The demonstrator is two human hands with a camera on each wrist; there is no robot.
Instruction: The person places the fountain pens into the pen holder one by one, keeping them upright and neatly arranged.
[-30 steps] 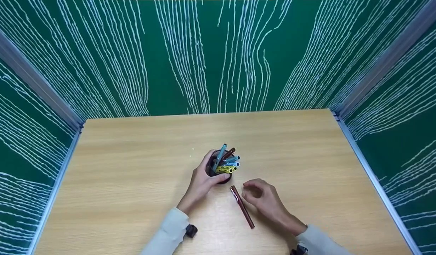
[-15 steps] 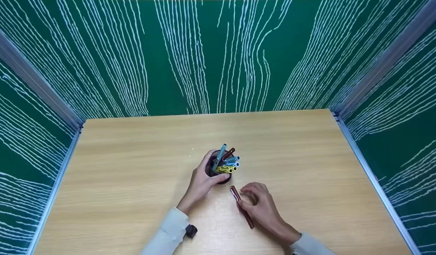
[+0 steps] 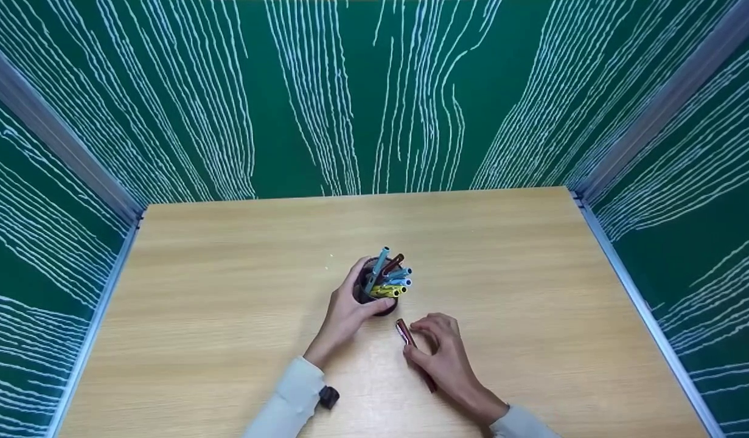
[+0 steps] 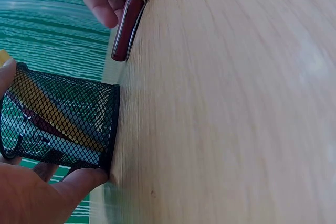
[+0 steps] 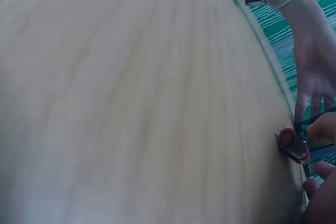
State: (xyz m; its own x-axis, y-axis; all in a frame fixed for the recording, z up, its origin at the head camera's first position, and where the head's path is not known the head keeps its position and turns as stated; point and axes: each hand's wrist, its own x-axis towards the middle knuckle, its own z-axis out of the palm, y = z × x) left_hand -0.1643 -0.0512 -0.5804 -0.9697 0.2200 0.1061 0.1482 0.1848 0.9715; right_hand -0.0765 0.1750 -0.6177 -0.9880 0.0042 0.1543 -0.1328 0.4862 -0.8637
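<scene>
My left hand (image 3: 344,310) grips a black mesh pen cup (image 4: 63,116) with fingers and thumb round its side. Several pens (image 3: 389,277) in blue, yellow and dark red stick out of the cup. On the table just in front of it lies a dark red pen (image 3: 403,331) with a metal clip, its middle partly hidden by my right hand (image 3: 450,359). The right hand's thumb and fingers are loosely bent beside the pen, the thumb overlapping it in the head view. In the right wrist view the pen's end (image 5: 287,137) shows just outside the fingertips.
A light wooden table (image 3: 240,274) carries everything. Green panels (image 3: 374,97) with white wavy lines stand at its back and sides, joined by grey metal posts (image 3: 654,97). Tiny white specks (image 3: 329,261) lie left of the cup.
My right hand has moved left toward the dark red pen, its thumb now over the pen's middle. The left hand, the cup and the lying pen have stayed in place.
</scene>
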